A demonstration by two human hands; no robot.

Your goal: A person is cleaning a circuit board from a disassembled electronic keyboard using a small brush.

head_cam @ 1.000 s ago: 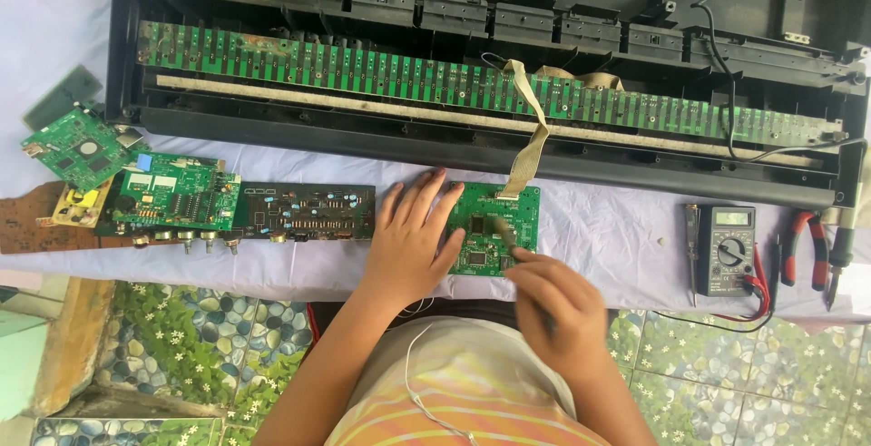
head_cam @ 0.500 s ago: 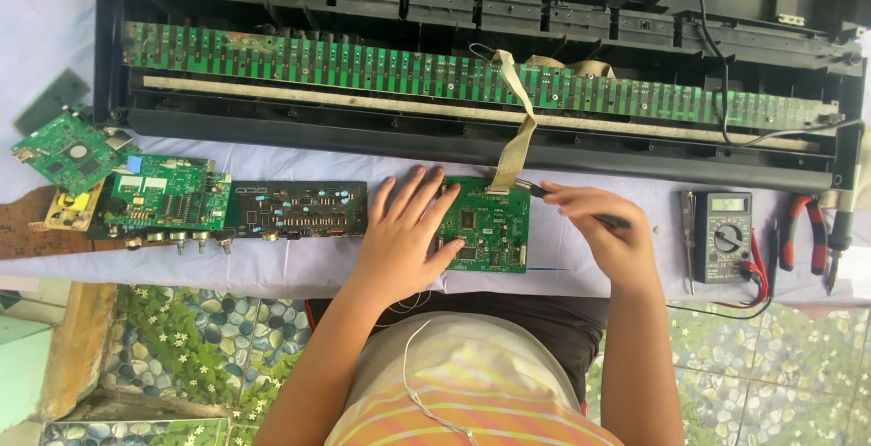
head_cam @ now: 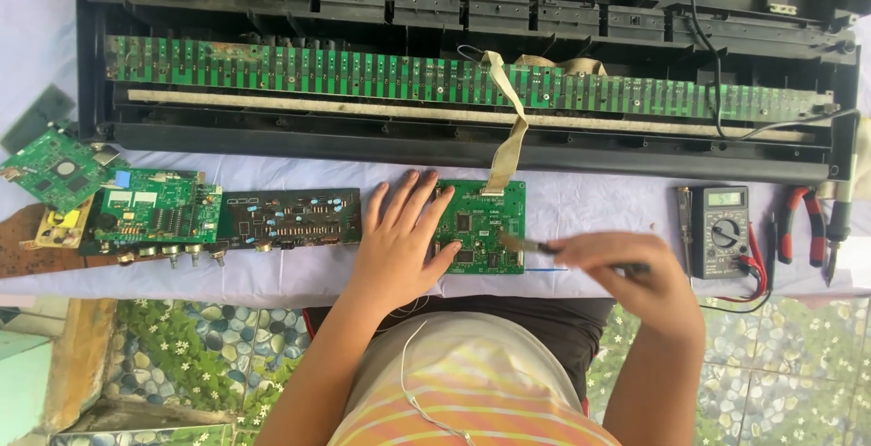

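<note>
Opened electronic keyboard chassis (head_cam: 454, 142), black, lying across the far side of the surface (head_cam: 599, 205) (a pale cloth covers it); its long axis runs left to right, and a long green key-contact board (head_cam: 363, 78) runs the same way inside it. A flat beige ribbon cable (head_cam: 508, 133) descends from that board toward the person and meets the far edge of the small green circuit board (head_cam: 485, 226), which lies flat near the middle of the surface, just in front of the chassis.

Left hand (head_cam: 399, 246): palm down, fingers spread apart and not closed on anything, its fingertips resting on the left edge of the small green circuit board and pinning it. The board therefore lies immediately to the right of this hand, touching it.

Right hand (head_cam: 635, 274): closed around a thin probe-like tool (head_cam: 535, 246) (blurred, so its exact kind cannot be told), whose long axis runs roughly left to right, tip pointing left onto the board's right portion. The board lies to the left of this hand, a little apart from it; the left hand is the nearer.

To the left, a row of further circuit boards (head_cam: 154, 215). To the right, a digital multimeter (head_cam: 721, 228) and red-handled pliers (head_cam: 803, 224), well apart from both hands.
</note>
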